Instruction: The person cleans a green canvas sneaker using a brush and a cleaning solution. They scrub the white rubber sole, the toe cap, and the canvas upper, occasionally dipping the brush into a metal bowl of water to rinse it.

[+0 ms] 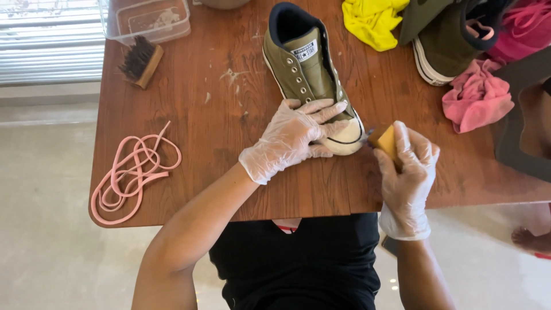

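An olive-green high-top sneaker [304, 69] without laces lies on the brown wooden table [229, 155], toe toward me. My left hand [293, 138], in a clear plastic glove, rests flat over the sneaker's white rubber toe cap [350, 135], fingers spread. Also gloved, my right hand [408, 166] grips a yellow sponge [383, 140] whose tip meets the toe cap's right side.
Pink shoelaces [135, 172] lie coiled near the table's left front edge. A wooden brush [140, 60] and a clear plastic tub [149, 20] sit at the back left. A yellow cloth [373, 20], the second olive sneaker [445, 40] and pink cloths [476, 97] crowd the back right.
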